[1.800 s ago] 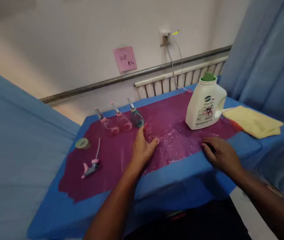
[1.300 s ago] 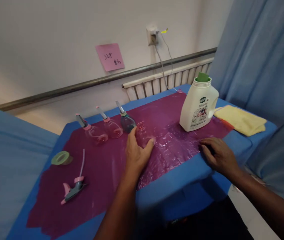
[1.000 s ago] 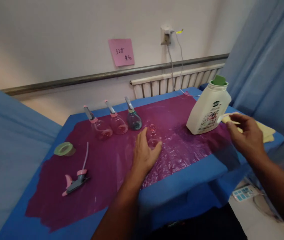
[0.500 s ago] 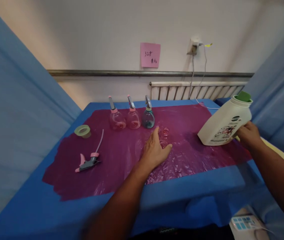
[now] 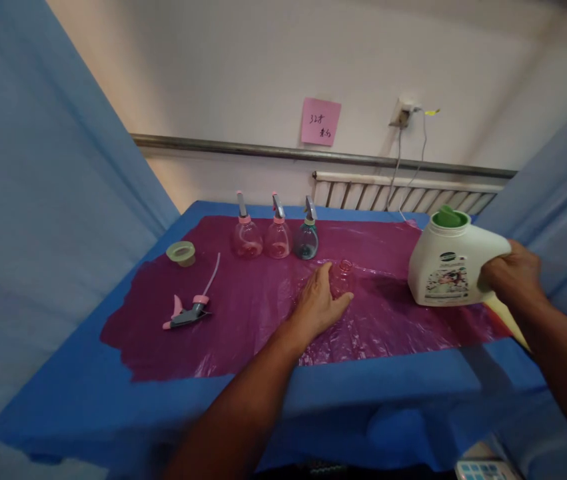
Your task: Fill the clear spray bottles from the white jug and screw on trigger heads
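My left hand (image 5: 319, 301) is curved round an uncapped, see-through pink spray bottle (image 5: 344, 275), which stands on the purple plastic sheet (image 5: 263, 327). Its thumb is on the near side and its fingers on the left; part of the bottle is hidden behind them. At the right, my right hand (image 5: 513, 273) grips the handle of a white jug (image 5: 447, 263) with a green spout and a printed label. The jug is almost upright, apart from the bottle. A grey and pink trigger sprayer head (image 5: 188, 315) with its tube lies on the sheet to the left.
Three spray bottles with heads on stand at the back: two pink (image 5: 248, 240) (image 5: 278, 240) and one teal (image 5: 306, 241). A pale green cap (image 5: 181, 253) lies at the left. Blue curtains (image 5: 63, 133) hang on both sides. Cables (image 5: 399, 167) run down the wall.
The jug has swung from a leftward tilt to nearly upright, turning its handle to the right. My left hand has closed in on the pink bottle. The whole view has shifted slightly.
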`<action>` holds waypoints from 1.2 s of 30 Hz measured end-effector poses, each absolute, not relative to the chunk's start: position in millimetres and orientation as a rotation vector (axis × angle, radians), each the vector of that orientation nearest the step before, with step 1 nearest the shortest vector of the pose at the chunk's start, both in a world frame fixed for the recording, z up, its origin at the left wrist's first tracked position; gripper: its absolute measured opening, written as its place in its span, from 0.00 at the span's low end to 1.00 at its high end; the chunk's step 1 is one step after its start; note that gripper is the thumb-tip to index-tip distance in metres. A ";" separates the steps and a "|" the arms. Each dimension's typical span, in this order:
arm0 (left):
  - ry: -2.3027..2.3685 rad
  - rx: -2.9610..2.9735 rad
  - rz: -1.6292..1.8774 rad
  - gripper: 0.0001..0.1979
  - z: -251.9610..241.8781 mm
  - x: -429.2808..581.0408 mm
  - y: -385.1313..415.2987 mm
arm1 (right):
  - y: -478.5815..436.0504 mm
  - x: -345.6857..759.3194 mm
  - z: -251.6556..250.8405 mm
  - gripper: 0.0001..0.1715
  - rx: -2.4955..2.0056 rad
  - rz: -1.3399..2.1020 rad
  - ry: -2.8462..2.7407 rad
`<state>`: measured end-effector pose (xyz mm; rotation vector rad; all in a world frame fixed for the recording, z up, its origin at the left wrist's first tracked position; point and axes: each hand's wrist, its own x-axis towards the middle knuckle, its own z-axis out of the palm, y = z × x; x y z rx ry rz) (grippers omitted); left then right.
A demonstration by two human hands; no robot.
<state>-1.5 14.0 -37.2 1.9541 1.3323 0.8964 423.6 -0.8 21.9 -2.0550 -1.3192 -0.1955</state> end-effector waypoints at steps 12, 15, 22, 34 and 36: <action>1.341 1.975 0.924 0.42 -26.6 -2.4 12.7 | 1.2 359.8 88.3 0.23 -2.195 -0.271 -1.673; 1.358 1.980 0.957 0.42 -27.2 -3.2 13.3 | 0.6 344.0 94.9 0.23 -2.253 -0.357 -1.788; 1.365 1.999 0.953 0.41 -27.7 -2.1 11.8 | 2.6 325.2 111.5 0.23 -2.413 -0.527 -1.948; 1.348 2.063 0.956 0.40 -30.7 -1.6 13.0 | 3.6 319.1 134.5 0.18 -2.458 -0.643 -2.081; 1.354 2.064 0.962 0.41 -32.0 -1.6 13.5 | 2.9 318.3 136.3 0.18 -2.459 -0.668 -2.087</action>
